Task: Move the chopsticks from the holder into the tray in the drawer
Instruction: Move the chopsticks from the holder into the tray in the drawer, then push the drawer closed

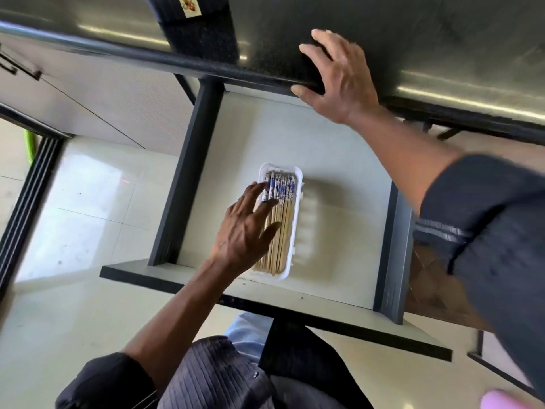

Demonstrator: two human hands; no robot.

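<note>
A white plastic tray lies in the open drawer. Several bamboo chopsticks with blue-and-white patterned tops lie side by side in it. My left hand hovers over the tray's left side, fingers spread, fingertips touching the chopsticks. My right hand rests flat on the front edge of the dark countertop, fingers apart, holding nothing. The dark chopstick holder with a small flower sticker stands on the counter at the top, partly cut off by the frame edge.
The drawer has dark grey side walls and a front panel near my body. Glossy pale floor tiles lie to the left. A cabinet door is at upper left. A pink object sits at the bottom right corner.
</note>
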